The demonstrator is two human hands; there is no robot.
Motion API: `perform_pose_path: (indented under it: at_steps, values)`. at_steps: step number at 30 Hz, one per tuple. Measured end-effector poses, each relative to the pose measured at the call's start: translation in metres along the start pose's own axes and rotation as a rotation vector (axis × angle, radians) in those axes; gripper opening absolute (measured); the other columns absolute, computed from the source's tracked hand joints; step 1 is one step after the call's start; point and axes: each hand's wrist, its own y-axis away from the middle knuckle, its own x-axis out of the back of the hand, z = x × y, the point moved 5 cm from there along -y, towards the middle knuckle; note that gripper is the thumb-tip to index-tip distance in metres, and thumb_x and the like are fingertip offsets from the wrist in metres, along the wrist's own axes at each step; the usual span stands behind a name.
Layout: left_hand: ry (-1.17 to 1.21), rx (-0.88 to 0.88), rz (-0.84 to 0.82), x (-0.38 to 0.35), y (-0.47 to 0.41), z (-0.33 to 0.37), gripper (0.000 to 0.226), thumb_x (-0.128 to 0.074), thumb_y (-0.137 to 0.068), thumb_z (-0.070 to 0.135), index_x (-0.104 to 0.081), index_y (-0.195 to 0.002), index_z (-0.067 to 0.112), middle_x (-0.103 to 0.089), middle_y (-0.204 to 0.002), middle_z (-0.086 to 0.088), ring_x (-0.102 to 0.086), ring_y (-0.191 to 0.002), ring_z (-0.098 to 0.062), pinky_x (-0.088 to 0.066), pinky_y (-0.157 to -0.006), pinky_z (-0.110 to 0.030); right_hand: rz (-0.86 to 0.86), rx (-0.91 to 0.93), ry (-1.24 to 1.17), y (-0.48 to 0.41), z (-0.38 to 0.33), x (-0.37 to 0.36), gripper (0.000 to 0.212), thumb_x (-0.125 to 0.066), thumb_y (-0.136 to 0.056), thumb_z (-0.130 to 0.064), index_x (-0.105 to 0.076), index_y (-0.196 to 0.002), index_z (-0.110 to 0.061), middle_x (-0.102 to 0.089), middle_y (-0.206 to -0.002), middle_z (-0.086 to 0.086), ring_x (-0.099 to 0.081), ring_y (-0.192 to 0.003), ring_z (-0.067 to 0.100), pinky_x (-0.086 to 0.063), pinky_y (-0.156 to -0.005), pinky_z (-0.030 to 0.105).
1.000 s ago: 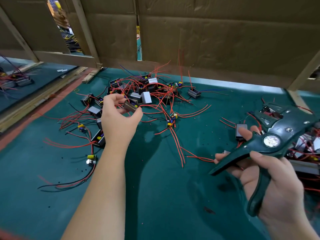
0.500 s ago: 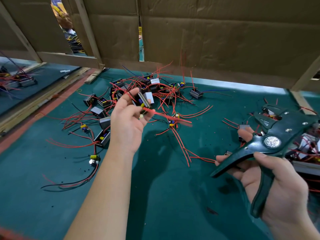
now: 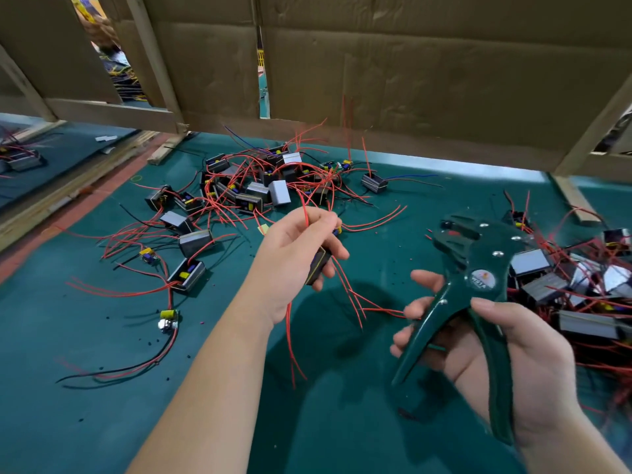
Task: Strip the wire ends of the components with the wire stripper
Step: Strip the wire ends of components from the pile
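The left hand (image 3: 294, 248) was closed around a small boxed part (image 3: 318, 265), its red wires (image 3: 294, 340) trailing below the grip. The right hand (image 3: 506, 357) gripped the wire stripper (image 3: 478, 285) by its spread handles, head clear of the wires. One wire end should be seated squarely before squeezing.

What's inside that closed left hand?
The left hand holds a small dark boxed component whose red wires dangle below. Fingers cover most of the box, so its contents stay hidden.

One wire stripper (image 3: 478, 268), two hands — many red-wired components (image 3: 260, 196), uncountable
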Motion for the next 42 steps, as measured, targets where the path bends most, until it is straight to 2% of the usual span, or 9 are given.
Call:
perform_pose_path:
  at_steps: [4, 10, 15, 21, 26, 33, 42]
  values:
    - [-0.005, -0.009, -0.077, -0.009, 0.003, 0.002, 0.014, -0.062, -0.08, 0.03, -0.066, -0.068, 0.027, -0.065, -0.063, 0.002, -0.052, -0.046, -0.009, -0.037, -0.038, -0.019, -0.126, -0.132, -0.029, 0.003, 0.007, -0.013, 0.076, -0.086, -0.049, -0.034, -0.067, -0.112, 0.003, -0.062, -0.084, 0.025, -0.063, -0.07, 0.043, -0.055, -0.066, 0.052]
    - [-0.05, -0.051, -0.151, -0.018, 0.007, 0.002, 0.015, -0.064, -0.079, 0.025, -0.069, -0.066, 0.03, -0.065, -0.06, 0.003, -0.052, -0.046, -0.008, -0.038, -0.038, -0.018, -0.219, -0.202, 0.025, 0.006, 0.016, -0.024, 0.067, -0.085, -0.056, -0.034, -0.067, -0.109, 0.003, -0.062, -0.083, 0.027, -0.063, -0.071, 0.044, -0.054, -0.07, 0.052]
    - [-0.174, -0.099, -0.204, -0.023, 0.008, 0.002, 0.014, -0.063, -0.081, 0.025, -0.067, -0.069, 0.032, -0.066, -0.064, 0.004, -0.053, -0.049, -0.009, -0.04, -0.039, -0.021, -0.221, -0.214, 0.062, 0.007, 0.018, -0.023, 0.059, -0.085, -0.057, -0.035, -0.069, -0.102, 0.0, -0.063, -0.082, 0.026, -0.063, -0.071, 0.044, -0.053, -0.069, 0.05]
    - [-0.172, -0.126, -0.216, -0.023, 0.009, 0.002, 0.013, -0.059, -0.084, 0.021, -0.062, -0.073, 0.027, -0.067, -0.067, 0.005, -0.054, -0.052, -0.009, -0.041, -0.041, -0.021, -0.187, -0.224, 0.123, 0.006, 0.02, -0.021, 0.052, -0.085, -0.059, -0.039, -0.069, -0.093, -0.003, -0.061, -0.078, 0.025, -0.063, -0.067, 0.041, -0.054, -0.067, 0.05]
    - [-0.198, -0.127, -0.211, -0.022, 0.009, 0.002, 0.018, -0.058, -0.082, 0.02, -0.063, -0.068, 0.03, -0.067, -0.065, 0.005, -0.054, -0.052, -0.009, -0.041, -0.041, -0.021, -0.132, -0.232, 0.173, 0.006, 0.021, -0.019, 0.054, -0.086, -0.058, -0.049, -0.069, -0.085, -0.006, -0.06, -0.072, 0.023, -0.062, -0.061, 0.038, -0.053, -0.063, 0.049]
    - [-0.24, -0.148, -0.179, -0.019, 0.008, 0.004, 0.01, -0.059, -0.078, 0.017, -0.062, -0.069, 0.022, -0.06, -0.054, 0.008, -0.049, -0.045, -0.005, -0.037, -0.041, -0.014, -0.165, -0.25, 0.147, 0.008, 0.023, -0.021, 0.055, -0.085, -0.059, -0.048, -0.069, -0.089, -0.005, -0.06, -0.074, 0.024, -0.062, -0.063, 0.039, -0.052, -0.064, 0.05]
    - [-0.206, -0.139, -0.149, -0.019, 0.008, 0.004, 0.013, -0.06, -0.077, 0.016, -0.065, -0.066, 0.023, -0.056, -0.05, 0.008, -0.046, -0.041, -0.005, -0.035, -0.04, -0.012, -0.226, -0.287, 0.11, 0.008, 0.022, -0.02, 0.054, -0.081, -0.063, -0.051, -0.068, -0.091, -0.007, -0.061, -0.077, 0.021, -0.063, -0.067, 0.039, -0.052, -0.067, 0.05]
